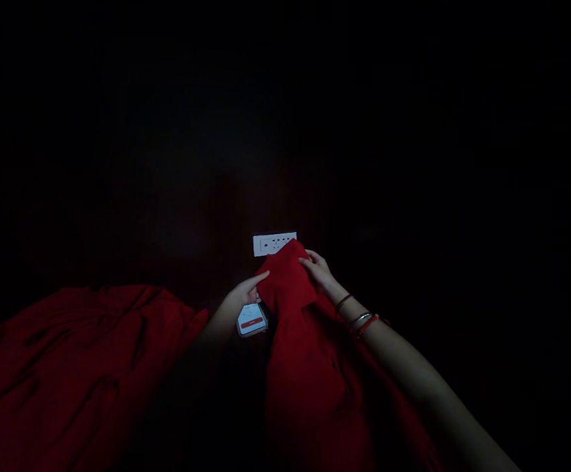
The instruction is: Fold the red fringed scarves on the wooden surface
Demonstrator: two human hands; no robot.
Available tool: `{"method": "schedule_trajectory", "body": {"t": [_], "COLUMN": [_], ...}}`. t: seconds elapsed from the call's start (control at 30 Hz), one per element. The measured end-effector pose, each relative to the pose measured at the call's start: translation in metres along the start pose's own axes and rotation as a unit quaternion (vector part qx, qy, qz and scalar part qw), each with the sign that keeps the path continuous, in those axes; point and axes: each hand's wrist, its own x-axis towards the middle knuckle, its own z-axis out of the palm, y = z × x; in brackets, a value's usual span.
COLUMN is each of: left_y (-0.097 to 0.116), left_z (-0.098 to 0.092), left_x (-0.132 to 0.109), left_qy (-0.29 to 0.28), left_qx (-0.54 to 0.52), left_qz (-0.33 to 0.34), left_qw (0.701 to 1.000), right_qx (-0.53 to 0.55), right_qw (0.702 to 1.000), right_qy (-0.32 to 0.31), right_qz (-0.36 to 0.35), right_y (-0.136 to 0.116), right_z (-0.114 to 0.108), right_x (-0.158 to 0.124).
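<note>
Red cloth (288,278) is stretched between my two hands near the middle of the view, its lower part hanging down toward me. My left hand (250,290) pinches its left edge, thumb on top and fingers beneath. At the right upper edge, my right hand (318,269) grips the cloth with the thumb over it and the fingers mostly behind. Bracelets circle my right wrist. Just below my left hand, a phone with a lit screen (252,320) lies partly covered by the hand and cloth.
A white socket panel (265,244) sits just beyond the cloth, its lower right part hidden by it. More red fabric (83,354) spreads in folds at the lower left. The surroundings are too dark to make out.
</note>
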Motion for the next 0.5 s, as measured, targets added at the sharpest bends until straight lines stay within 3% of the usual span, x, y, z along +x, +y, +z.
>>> {"method": "schedule_trajectory", "body": {"t": [0.07, 0.17, 0.27, 0.37, 0.5], "left_y": [0.007, 0.021, 0.034, 0.035, 0.015], "left_z": [0.004, 0.015, 0.021, 0.02, 0.014], "left_x": [-0.011, -0.028, -0.04, -0.042, -0.03], "left_qy": [-0.036, -0.055, -0.053, -0.021, 0.063], "left_qx": [-0.034, -0.097, -0.134, -0.101, -0.043], "left_qz": [-0.007, 0.041, 0.082, 0.051, 0.015], "left_qw": [0.999, 0.993, 0.986, 0.993, 0.997], "right_qx": [0.044, 0.062, 0.04, -0.077, -0.194], "right_qw": [0.998, 0.995, 0.996, 0.996, 0.973], "right_qy": [-0.024, -0.038, -0.016, 0.044, 0.07], "right_qz": [-0.039, -0.074, -0.075, -0.001, 0.106], "right_y": [-0.026, -0.06, -0.073, -0.058, -0.011], "right_z": [-0.006, -0.014, -0.021, -0.021, -0.01], "right_x": [-0.006, -0.013, -0.013, -0.006, 0.006]}}
